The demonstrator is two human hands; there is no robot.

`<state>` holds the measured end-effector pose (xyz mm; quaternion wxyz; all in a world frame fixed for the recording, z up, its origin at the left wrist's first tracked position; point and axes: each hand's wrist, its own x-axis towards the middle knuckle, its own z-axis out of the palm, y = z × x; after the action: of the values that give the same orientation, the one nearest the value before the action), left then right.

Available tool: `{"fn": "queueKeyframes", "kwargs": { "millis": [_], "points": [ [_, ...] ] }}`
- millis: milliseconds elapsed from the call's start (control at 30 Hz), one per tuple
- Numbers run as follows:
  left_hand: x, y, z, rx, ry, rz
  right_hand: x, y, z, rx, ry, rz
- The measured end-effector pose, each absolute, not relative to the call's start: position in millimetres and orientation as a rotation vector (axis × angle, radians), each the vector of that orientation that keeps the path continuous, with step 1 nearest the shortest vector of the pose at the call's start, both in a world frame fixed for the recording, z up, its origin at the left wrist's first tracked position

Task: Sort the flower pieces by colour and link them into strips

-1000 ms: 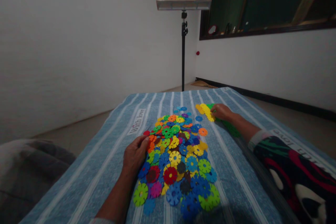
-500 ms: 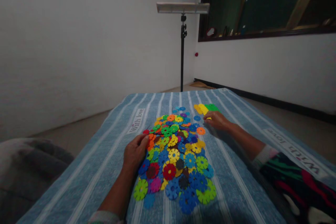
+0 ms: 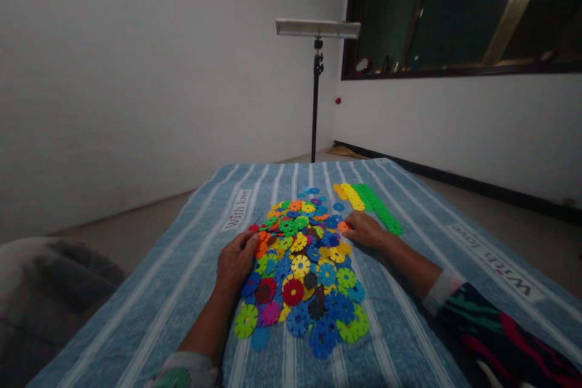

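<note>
A heap of flower-shaped notched plastic discs [image 3: 300, 267] in many colours covers the middle of the cloth. My left hand [image 3: 235, 259] rests at the heap's left edge, thumb and forefinger apart beside some orange discs [image 3: 262, 242]. On the opposite side, my right hand [image 3: 365, 230] reaches in with fingers stretched out, its fingertips at an orange disc [image 3: 343, 227]. Beyond that hand lie neat overlapping rows: a longer green row [image 3: 382, 212], a yellow row [image 3: 353, 196] and a short orange-yellow row [image 3: 339, 191].
A blue-and-white striped cloth [image 3: 182, 267] covers the table. Behind its far edge stands a lamp [image 3: 318, 28] on a black pole. Grey fabric [image 3: 54, 291] bulges at the left, and a window [image 3: 454, 12] fills the upper right.
My right hand has drawn back from the yellow row to the orange disc at the heap's edge, uncovering the yellow and green rows. My left hand stays at the heap's left edge.
</note>
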<state>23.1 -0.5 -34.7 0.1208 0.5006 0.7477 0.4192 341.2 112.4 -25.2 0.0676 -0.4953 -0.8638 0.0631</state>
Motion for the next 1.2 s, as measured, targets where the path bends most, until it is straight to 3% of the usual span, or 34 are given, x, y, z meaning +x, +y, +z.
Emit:
{"fn": "queueKeyframes", "kwargs": {
  "millis": [800,1200],
  "points": [
    [19.9,1.3,-35.3,1.507,2.239,1.194,346.6,110.3,-38.0,-1.284,-2.460,0.420],
    [24.2,-0.6,-35.8,1.511,2.192,1.219,342.7,109.4,-52.9,-1.459,-2.405,0.194]
  ]
}}
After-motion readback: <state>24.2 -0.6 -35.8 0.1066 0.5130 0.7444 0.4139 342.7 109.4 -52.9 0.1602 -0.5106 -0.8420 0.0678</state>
